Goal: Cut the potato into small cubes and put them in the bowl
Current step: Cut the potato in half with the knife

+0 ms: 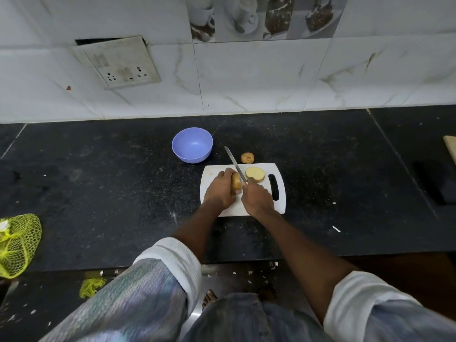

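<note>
A white cutting board [214,172] lies on the black counter. My left hand [219,190] grips a brown potato piece [236,181] on the board. Gripped in my right hand [257,197] is a knife [235,164]; its blade lies against the right side of that piece and points away from me. A cut potato slice [255,174] lies flat on the board to the right of the blade. A small potato end [247,157] sits on the counter just behind the board. The empty blue bowl [192,144] stands behind the board to the left.
A yellow net bag [17,243] lies at the counter's left front edge. A dark object [436,186] sits at the far right, with a pale board corner [450,148] behind it. A tiled wall with a socket plate [118,62] rises behind the black counter [98,181].
</note>
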